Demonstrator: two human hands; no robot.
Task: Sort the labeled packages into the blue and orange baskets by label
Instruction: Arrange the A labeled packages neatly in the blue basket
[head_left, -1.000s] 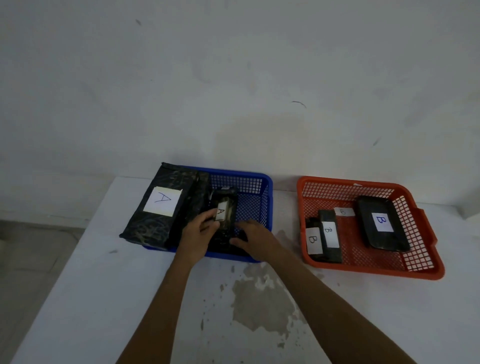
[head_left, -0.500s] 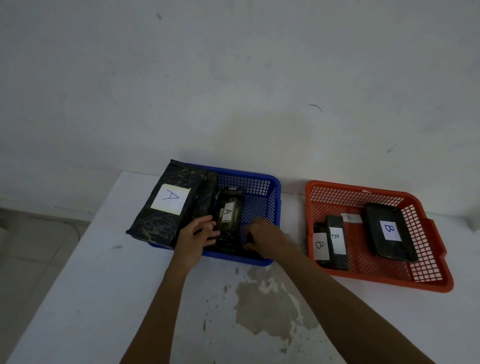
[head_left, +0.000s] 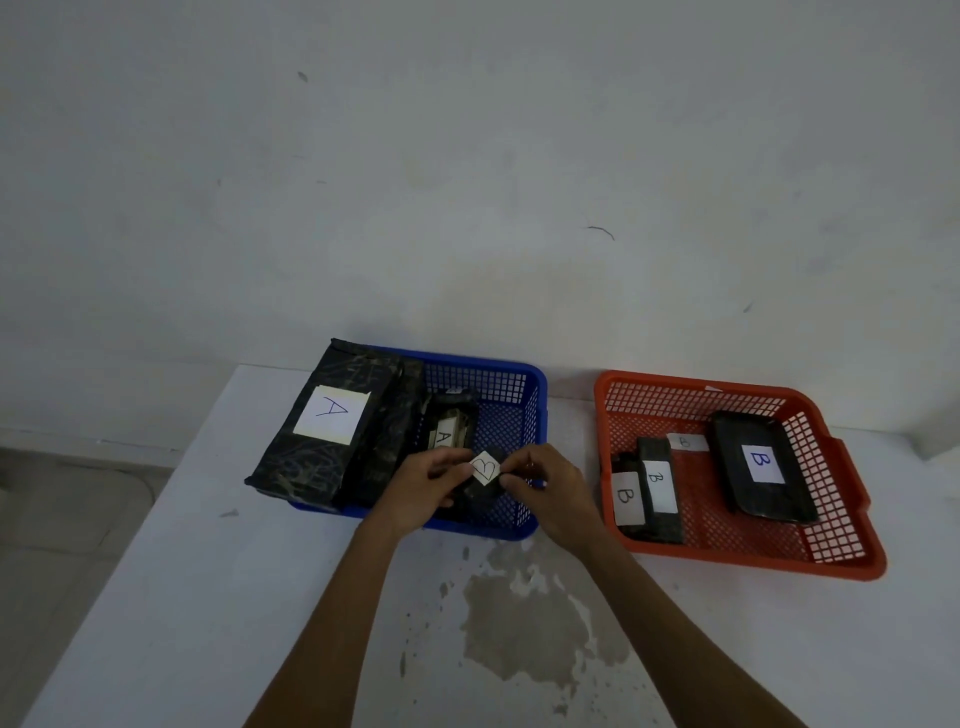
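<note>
A small black package with a white B label (head_left: 485, 470) is held between my left hand (head_left: 426, 488) and my right hand (head_left: 545, 486) over the front of the blue basket (head_left: 511, 395). Both hands grip it at its sides. Inside the blue basket a large black package labeled A (head_left: 332, 421) leans over the left rim, and a smaller package labeled A (head_left: 451, 421) lies behind my hands. The orange basket (head_left: 841, 499) to the right holds a large package labeled B (head_left: 761, 467) and two narrow packages labeled B (head_left: 657, 483).
The baskets stand side by side on a white table (head_left: 208, 597) against a pale wall. A worn, stained patch (head_left: 524, 629) marks the tabletop in front of me. The table's left edge drops to a tiled floor (head_left: 62, 519).
My hands were reaching down into the blue basket; now they have lifted out a small package with a B label and hold it up between them.
</note>
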